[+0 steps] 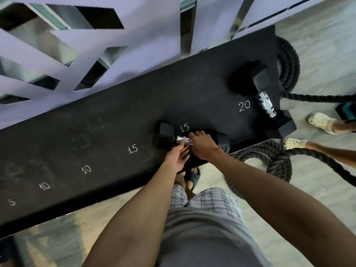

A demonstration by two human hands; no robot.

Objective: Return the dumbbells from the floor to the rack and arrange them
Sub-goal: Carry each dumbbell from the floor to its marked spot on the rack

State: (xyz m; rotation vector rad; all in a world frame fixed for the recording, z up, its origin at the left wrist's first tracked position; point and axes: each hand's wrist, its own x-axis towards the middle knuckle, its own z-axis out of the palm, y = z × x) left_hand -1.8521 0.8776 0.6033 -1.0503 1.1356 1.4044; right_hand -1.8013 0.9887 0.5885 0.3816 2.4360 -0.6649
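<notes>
A black hex dumbbell (pixel 164 136) with a chrome handle lies on the black rack shelf (pixel 107 120), just below the chalked "15". My right hand (pixel 202 144) is closed over its handle from above. My left hand (pixel 178 158) touches the handle from the near side, fingers partly open. A larger black dumbbell (pixel 262 97) rests at the shelf's right end beside the chalked "20".
The shelf bears chalk marks 5, 10, 10 and 15 to the left. A thick black battle rope (pixel 277 160) coils on the floor at the right. Another person's feet in pale clogs (pixel 320 122) stand at the right edge. A cut-out wall panel (pixel 134 35) backs the rack.
</notes>
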